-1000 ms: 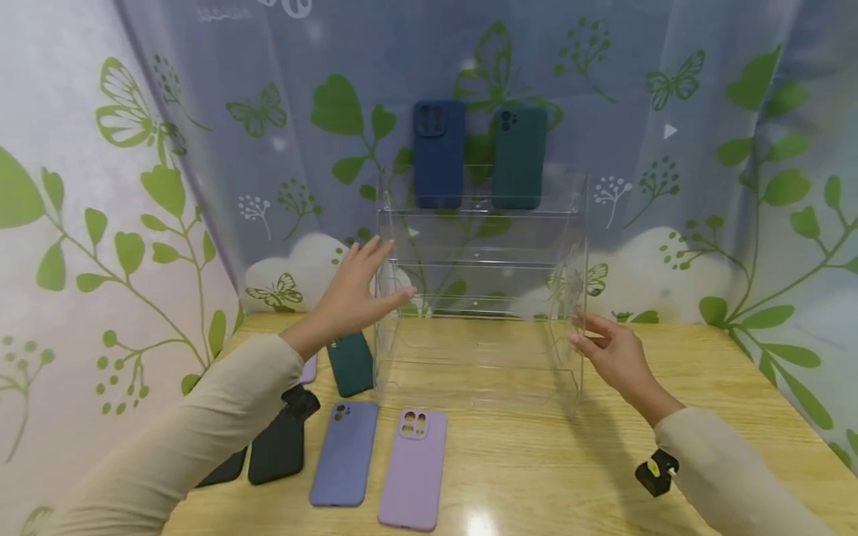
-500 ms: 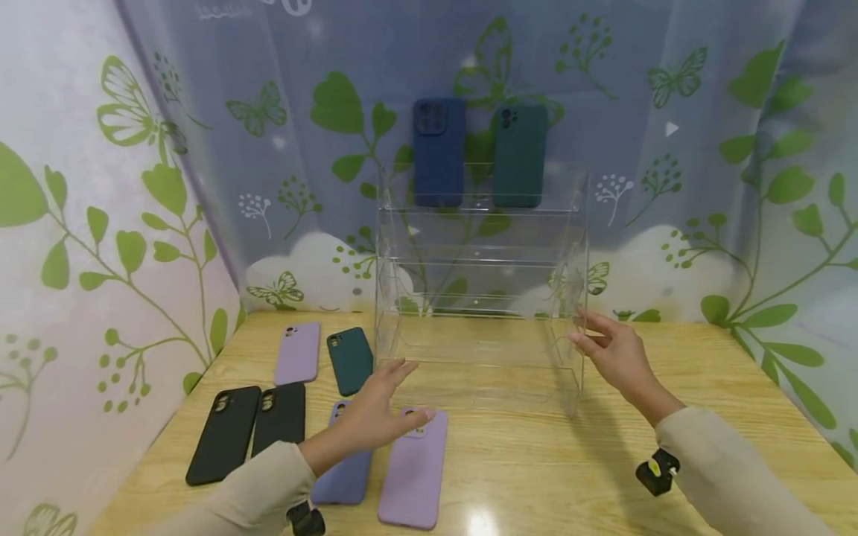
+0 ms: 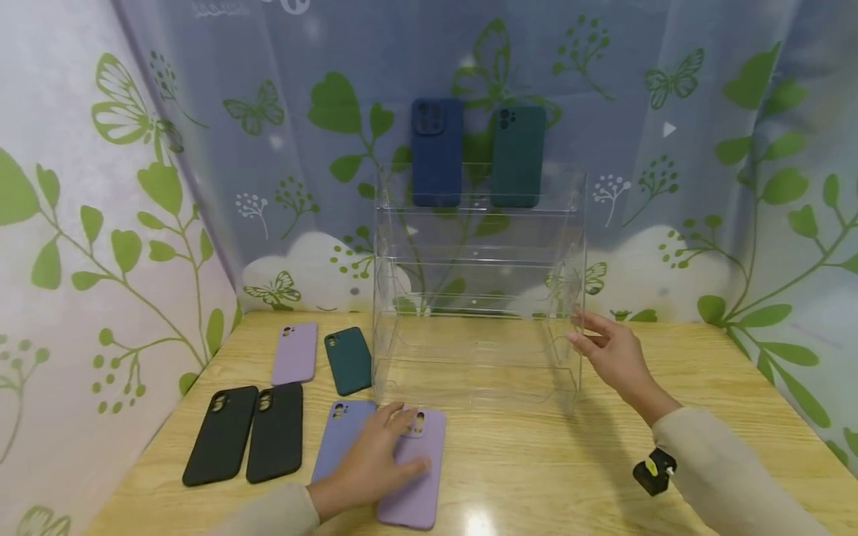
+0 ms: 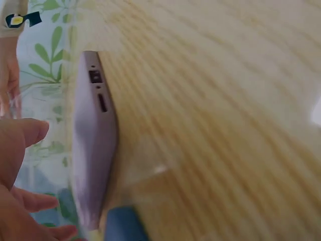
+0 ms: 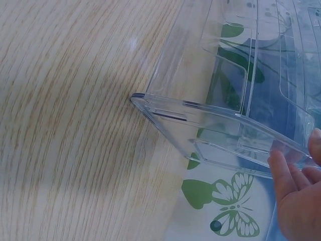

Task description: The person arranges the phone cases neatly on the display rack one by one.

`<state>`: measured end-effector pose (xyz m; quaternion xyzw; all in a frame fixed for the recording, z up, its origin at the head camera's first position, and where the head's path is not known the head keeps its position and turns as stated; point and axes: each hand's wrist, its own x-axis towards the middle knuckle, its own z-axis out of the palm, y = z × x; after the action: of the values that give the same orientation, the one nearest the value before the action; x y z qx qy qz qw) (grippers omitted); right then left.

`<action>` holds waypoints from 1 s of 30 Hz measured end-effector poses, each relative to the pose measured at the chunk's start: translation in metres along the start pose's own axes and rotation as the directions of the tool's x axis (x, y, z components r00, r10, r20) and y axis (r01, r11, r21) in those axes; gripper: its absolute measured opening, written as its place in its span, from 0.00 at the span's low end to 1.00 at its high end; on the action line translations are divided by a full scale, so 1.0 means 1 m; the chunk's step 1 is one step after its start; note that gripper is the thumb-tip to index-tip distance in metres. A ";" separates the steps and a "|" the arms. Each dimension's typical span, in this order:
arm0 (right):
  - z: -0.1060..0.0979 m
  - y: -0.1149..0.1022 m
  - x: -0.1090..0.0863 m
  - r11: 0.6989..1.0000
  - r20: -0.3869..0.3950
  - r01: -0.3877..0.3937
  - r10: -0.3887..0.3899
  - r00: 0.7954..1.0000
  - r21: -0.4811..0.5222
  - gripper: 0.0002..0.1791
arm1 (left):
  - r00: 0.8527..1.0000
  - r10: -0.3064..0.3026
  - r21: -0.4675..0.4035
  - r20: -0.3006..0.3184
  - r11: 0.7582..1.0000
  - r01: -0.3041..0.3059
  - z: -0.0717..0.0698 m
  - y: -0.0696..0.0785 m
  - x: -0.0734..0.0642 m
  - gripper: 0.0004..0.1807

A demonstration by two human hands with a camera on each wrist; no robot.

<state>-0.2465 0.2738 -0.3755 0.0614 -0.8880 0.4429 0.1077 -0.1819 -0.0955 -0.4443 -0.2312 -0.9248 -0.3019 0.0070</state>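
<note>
My left hand [image 3: 375,463] hovers with spread fingers over a lilac phone case [image 3: 427,484] and the edge of a periwinkle phone case [image 3: 335,439]. In the left wrist view, the thumb and fingers stand apart from the lilac case [image 4: 93,135], whose end with port cutouts faces the camera. A clear acrylic tiered stand [image 3: 476,356] rises at the back of the table. With thumb and fingers my right hand [image 3: 618,357] pinches its right side panel [image 5: 225,123]. On the stand's top tier lean a dark blue phone case [image 3: 437,160] and a teal one [image 3: 518,160].
Left on the wooden table [image 3: 509,476] lie two black phone cases [image 3: 220,439], another lilac case [image 3: 295,353] and a dark green case [image 3: 348,361], the latter close to the stand. A patterned curtain [image 3: 295,179] hangs behind and along both sides.
My left hand has come down from the stand's left side to just over the front lilac and periwinkle cases. The right hand keeps its place on the stand.
</note>
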 end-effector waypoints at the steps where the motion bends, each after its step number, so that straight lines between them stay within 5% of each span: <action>1: 0.000 0.000 0.000 1.000 0.000 0.001 -0.001 1.000 0.002 0.31 | 1.000 -0.014 0.007 0.017 1.000 0.014 0.002 0.000 0.001 0.42; 20: 0.001 -0.001 0.001 1.000 -0.002 -0.001 0.001 1.000 0.008 0.31 | 0.996 -0.062 0.220 0.069 0.975 0.045 0.023 0.018 0.015 0.47; 30: 0.001 0.001 0.000 1.000 -0.005 -0.009 0.009 1.000 0.023 0.31 | 0.994 -0.100 0.224 0.039 0.971 0.089 0.027 0.020 0.021 0.44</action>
<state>-0.2465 0.2736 -0.3772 0.0575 -0.8828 0.4537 0.1072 -0.1885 -0.0575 -0.4525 -0.1921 -0.9626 -0.1909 -0.0049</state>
